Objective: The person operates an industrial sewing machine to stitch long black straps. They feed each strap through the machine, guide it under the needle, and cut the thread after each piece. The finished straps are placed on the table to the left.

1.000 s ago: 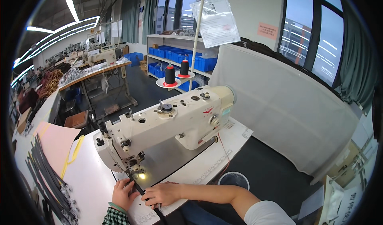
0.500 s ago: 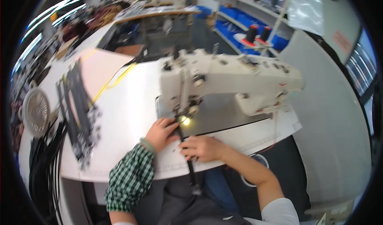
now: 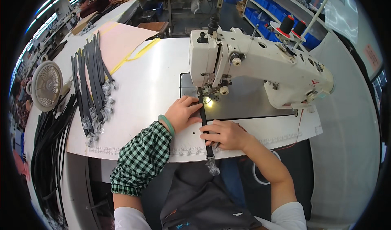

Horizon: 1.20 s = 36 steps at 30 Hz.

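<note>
blk strap (image 3: 204,116): l hand (image 3: 182,114) + r hand (image 3: 225,135) on it; mach. (image 3: 248,60) logo (image 3: 315,82) red

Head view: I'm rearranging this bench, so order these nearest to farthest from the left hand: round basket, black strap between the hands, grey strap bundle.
1. Black strap: at the left hand's fingertips, right side.
2. Grey strap bundle: left.
3. Round basket: farther left.

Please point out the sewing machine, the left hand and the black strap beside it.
Sewing machine (image 3: 260,63), head view, its arm.
Left hand (image 3: 181,113), head view, its back.
Black strap (image 3: 204,116), head view, uncovered middle.
</note>
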Available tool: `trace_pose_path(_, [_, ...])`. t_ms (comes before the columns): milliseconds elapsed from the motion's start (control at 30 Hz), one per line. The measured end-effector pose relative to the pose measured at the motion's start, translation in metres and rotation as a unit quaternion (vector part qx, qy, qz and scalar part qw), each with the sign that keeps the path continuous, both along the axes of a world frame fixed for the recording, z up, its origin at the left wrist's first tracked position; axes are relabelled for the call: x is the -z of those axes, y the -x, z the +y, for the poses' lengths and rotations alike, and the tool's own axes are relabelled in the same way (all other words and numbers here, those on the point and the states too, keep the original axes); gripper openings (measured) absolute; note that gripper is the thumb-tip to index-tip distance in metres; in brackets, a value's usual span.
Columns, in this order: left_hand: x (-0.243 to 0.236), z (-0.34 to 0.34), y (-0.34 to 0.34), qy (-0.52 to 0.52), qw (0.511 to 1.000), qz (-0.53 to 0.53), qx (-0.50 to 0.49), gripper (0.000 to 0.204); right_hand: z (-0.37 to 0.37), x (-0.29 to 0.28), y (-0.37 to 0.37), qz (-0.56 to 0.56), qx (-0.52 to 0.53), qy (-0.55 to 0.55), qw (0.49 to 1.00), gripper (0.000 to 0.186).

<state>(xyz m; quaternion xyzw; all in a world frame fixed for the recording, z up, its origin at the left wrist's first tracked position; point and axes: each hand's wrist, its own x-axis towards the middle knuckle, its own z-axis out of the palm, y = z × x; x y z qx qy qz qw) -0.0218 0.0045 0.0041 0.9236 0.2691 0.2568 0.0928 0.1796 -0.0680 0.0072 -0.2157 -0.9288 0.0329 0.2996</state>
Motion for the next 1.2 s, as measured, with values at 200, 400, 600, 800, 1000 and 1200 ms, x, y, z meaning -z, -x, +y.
trace_pose_path(200, [-0.003, 0.000, 0.000, 0.018, 1.000, 0.009, -0.004, 0.046, 0.000, 0.002, -0.001, 0.017, -0.002, 0.015, 1.000, 0.023])
trace_pose_path(400, [0.001, 0.000, 0.000, 0.007, 1.000, -0.004, -0.004, 0.045, -0.021, -0.016, -0.010, -0.029, -0.025, 0.082, 0.996, 0.027])
trace_pose_path(600, [-0.004, -0.001, -0.001, 0.027, 1.000, -0.001, -0.007, 0.044, -0.016, -0.010, -0.018, -0.021, 0.003, 0.069, 0.997, 0.037])
trace_pose_path(800, [0.001, 0.002, -0.001, 0.016, 0.999, -0.032, 0.000, 0.033, 0.002, -0.011, -0.020, -0.026, 0.012, 0.041, 0.999, 0.037])
trace_pose_path(1000, [0.005, 0.003, -0.005, 0.011, 0.998, -0.067, -0.004, 0.021, 0.019, -0.008, -0.019, -0.013, 0.024, 0.019, 0.999, 0.029])
trace_pose_path(1200, [0.000, 0.001, -0.004, 0.036, 0.997, -0.066, -0.006, 0.020, 0.037, -0.005, -0.018, -0.004, 0.036, 0.010, 0.999, 0.028])
